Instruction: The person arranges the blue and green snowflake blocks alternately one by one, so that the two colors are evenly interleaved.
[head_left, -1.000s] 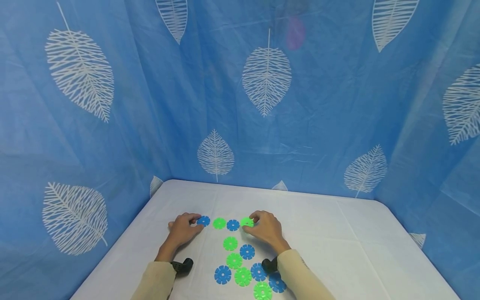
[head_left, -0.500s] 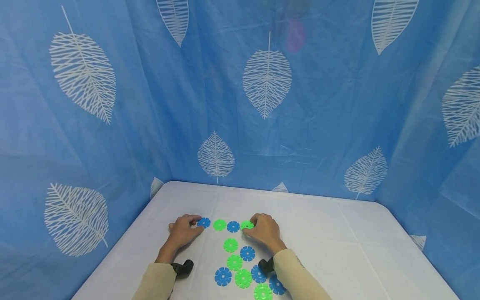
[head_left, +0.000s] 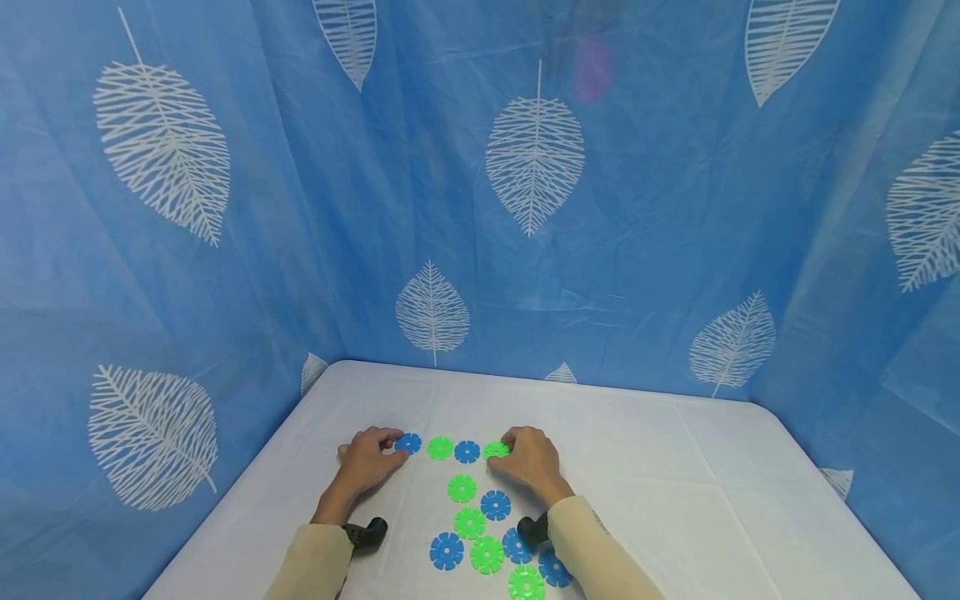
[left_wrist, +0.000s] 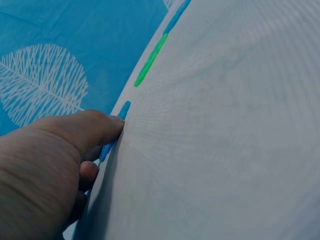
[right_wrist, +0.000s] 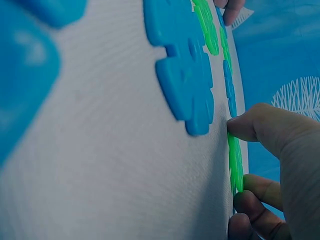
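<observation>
At the left end of a row of flat notched plastic discs, my left hand (head_left: 366, 460) pinches a blue interlocking disc (head_left: 408, 443) by its edge. In the left wrist view the thumb (left_wrist: 107, 127) lies on that disc's near side, with the fingers partly hidden behind. My right hand (head_left: 532, 460) holds the green interlocking disc (head_left: 496, 450) at the row's right end between thumb and fingers. Its thumb (right_wrist: 245, 125) and fingers (right_wrist: 262, 190) meet opposite edges in the right wrist view. Between the hands lie another green disc (head_left: 440, 448) and a blue disc (head_left: 467, 452).
Several more discs lie nearer the person, among them a green disc (head_left: 461, 488), a blue disc (head_left: 495, 505) and a blue disc (head_left: 447, 551). A white cloth covers the table (head_left: 675, 483). Behind stands a blue leaf-patterned curtain (head_left: 630, 250).
My right hand has shifted slightly left, its wrist and sleeve with it, while staying at the green disc. The left hand and the other discs look unmoved.
</observation>
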